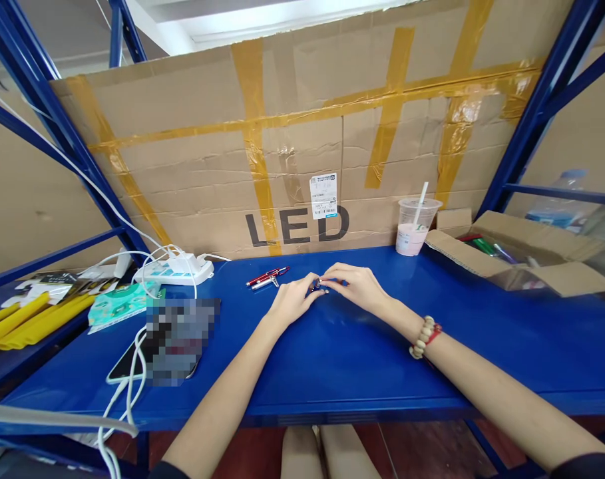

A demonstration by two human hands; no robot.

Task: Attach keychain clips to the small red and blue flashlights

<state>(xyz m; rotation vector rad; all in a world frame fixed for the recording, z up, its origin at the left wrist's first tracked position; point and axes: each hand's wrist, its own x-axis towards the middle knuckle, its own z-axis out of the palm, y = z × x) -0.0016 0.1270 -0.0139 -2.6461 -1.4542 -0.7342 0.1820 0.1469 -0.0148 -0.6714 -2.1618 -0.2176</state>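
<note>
Over the middle of the blue tabletop [342, 366], my left hand [295, 296] and my right hand [357, 285] meet fingertip to fingertip. Both are closed in a pinch around a small, dark, shiny piece [316, 286], mostly covered by the fingers and too small to name. Just left of my left hand lie a red pen [265, 277] and a silver pen-like piece [265, 284], side by side. A beaded bracelet [422, 337] and a red cord circle my right wrist.
At right, an open cardboard box [482, 274] holds several pens; a plastic cup [412, 229] with a straw stands beside it. Leftward are a phone [127, 362], white cables [140, 359], a power strip [182, 269] and a green packet [120, 305]. A large taped carton [207, 193] stands behind.
</note>
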